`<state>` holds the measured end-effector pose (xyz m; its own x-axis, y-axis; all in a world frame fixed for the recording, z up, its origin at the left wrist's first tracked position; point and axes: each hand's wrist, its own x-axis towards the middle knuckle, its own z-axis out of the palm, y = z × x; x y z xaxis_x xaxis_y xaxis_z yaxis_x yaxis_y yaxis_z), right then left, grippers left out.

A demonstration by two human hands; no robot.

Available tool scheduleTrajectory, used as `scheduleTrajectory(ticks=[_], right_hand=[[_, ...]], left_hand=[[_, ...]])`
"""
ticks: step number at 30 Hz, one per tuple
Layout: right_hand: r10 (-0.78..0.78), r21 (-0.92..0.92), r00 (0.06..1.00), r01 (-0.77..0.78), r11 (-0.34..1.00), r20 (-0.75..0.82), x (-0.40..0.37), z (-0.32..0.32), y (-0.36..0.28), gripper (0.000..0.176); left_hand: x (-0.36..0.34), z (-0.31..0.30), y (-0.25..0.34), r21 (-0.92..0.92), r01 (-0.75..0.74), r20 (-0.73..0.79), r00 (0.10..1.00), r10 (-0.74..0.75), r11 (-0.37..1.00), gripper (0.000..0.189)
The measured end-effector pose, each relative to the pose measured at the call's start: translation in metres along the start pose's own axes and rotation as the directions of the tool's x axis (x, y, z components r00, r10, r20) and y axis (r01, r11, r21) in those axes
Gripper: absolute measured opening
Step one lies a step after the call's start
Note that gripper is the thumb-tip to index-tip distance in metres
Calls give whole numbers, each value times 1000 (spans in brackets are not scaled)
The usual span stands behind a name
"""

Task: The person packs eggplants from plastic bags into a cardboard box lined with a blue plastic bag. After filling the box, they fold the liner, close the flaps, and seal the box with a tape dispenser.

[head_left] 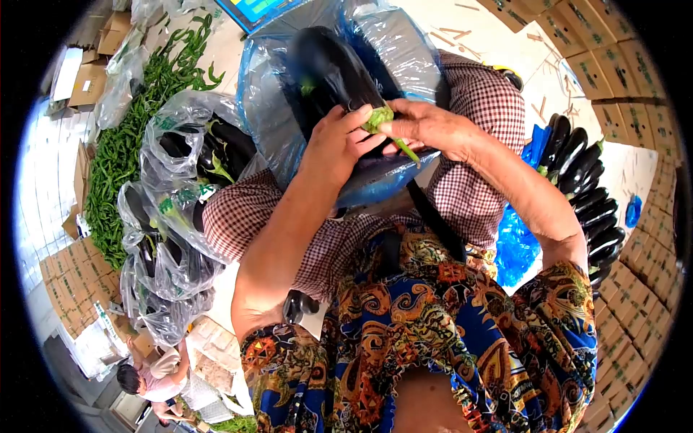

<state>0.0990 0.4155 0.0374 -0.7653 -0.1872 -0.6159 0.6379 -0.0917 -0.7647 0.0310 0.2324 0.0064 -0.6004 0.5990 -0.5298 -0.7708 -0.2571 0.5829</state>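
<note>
A large dark eggplant [350, 72] lies slanted over an opened, clear bluish plastic bag [263, 108] between my knees, its green cap and stem toward me. My left hand [336, 144] is closed round the cap end, thumb on the cap. From the other side, my right hand [433, 130] pinches the green cap beside the stem; some of its fingertips are hidden behind the stem. More dark eggplant skin shows in the bag beneath.
Clear bags of eggplants [162, 252] stand at left, before a long heap of green peppers [144, 137]. Eggplants in rows [592, 209] lie at right near blue plastic [516, 245]. Stacked cartons [642, 303] line the right side. Another person [159, 375] crouches at lower left.
</note>
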Motion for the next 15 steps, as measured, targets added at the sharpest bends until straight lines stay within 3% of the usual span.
scheduleTrajectory(ticks=[3, 4, 5, 6, 7, 8, 11, 12, 13, 15], right_hand=[[-63, 40, 991, 59, 997, 114, 5, -5, 11, 45], [-44, -14, 993, 46, 999, 105, 8, -5, 11, 40], [-82, -111, 993, 91, 990, 82, 13, -8, 16, 34], [-109, -394, 994, 112, 912, 31, 13, -9, 13, 30], [-149, -644, 989, 107, 757, -12, 13, -10, 9, 27], [-135, -708, 991, 78, 702, -25, 11, -9, 5, 31], [-150, -840, 985, 6, 542, -90, 14, -4, 8, 38], [-144, -839, 985, 3, 544, -90, 16, -3, 11, 39], [-138, -854, 988, 17, 519, -64, 18, -4, 11, 39], [-37, -759, 999, 33, 651, 12, 17, -7, 3, 38]], left_hand=[[2, -2, -1, -34, 59, -55, 997, -61, 998, 25], [-7, 11, 7, 111, 47, -55, 998, -41, 993, 19], [3, -6, -1, 140, -19, 44, 999, 13, 990, 20], [11, -11, -3, 163, -85, 144, 988, 62, 983, 24], [13, -16, -5, 142, -19, 93, 996, 6, 990, 25], [16, -21, -7, 116, 45, 42, 998, -50, 992, 26], [24, -23, -9, 327, 60, -24, 998, -55, 943, 24], [24, -20, -6, 240, 69, 1, 997, -71, 968, 27], [21, -8, -9, 215, 68, -132, 990, -40, 974, 29], [15, -10, -7, 213, 36, -74, 997, -20, 976, 34]])
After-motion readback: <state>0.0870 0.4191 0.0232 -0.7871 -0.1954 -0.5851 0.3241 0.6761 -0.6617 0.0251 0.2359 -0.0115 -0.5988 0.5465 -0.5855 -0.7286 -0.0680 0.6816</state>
